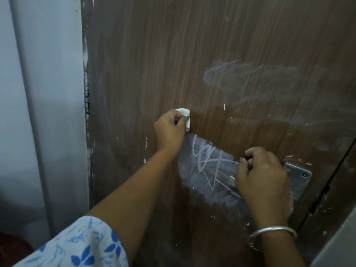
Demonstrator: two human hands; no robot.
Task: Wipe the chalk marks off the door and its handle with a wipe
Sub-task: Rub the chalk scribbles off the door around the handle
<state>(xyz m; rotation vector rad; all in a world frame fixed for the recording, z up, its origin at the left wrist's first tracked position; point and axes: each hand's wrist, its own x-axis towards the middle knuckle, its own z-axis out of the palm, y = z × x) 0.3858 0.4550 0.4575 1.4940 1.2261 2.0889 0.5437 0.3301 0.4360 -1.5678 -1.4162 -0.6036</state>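
White, soft and light by the look, wipe (184, 116) bunched in curled fingers of left hand (169, 132), pressed on door (154, 54) midway between its side edges, just above chalk marks (207, 168). Best held wadded and pushed firmly; stiff handle (232, 180) near right edge clamped in curled fingers of right hand (264, 176). No containers visible.

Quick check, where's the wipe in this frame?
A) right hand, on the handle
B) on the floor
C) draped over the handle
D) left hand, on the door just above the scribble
D: the left hand pinches the wipe against the door, just above the scribble, while the right hand grips the handle with no wipe.
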